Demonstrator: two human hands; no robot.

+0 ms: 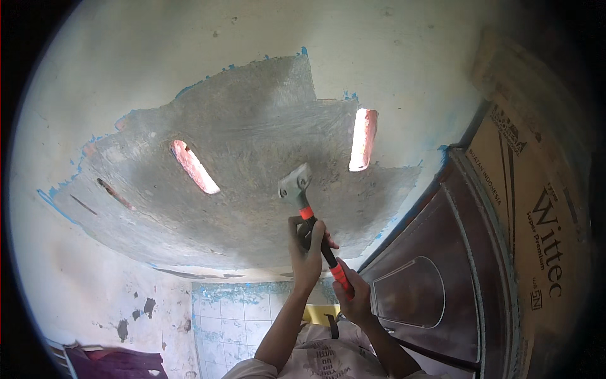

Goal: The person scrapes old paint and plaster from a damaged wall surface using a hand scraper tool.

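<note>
The left hand (pixel 307 247) grips the black shaft of a scraper (pixel 327 255), the right hand (pixel 357 295) its red end. Its grey head is before the bare grey patch (pixel 265 145); contact I cannot tell. The brown cardboard (pixel 519 208) and the shirt (pixel 303 354) carry dark lettering.

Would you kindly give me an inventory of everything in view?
Scraper: 1, grey head, black-and-red handle, centre
Wall: pale, upper area and sides
Bare patch: 1, grey, mid-wall
Bright openings: 2, pinkish-white, in the patch
Door: 1, dark brown, right
Cardboard: brown, far right, count unclear
Tiles: several, whitish with blue, below the patch
Cloth: 1, maroon, lower left
Yellow object: 1, behind the shirt, unclear
Shirt: 1, pale, bottom centre
Left hand: 1, upper handle
Right hand: 1, lower handle
</note>
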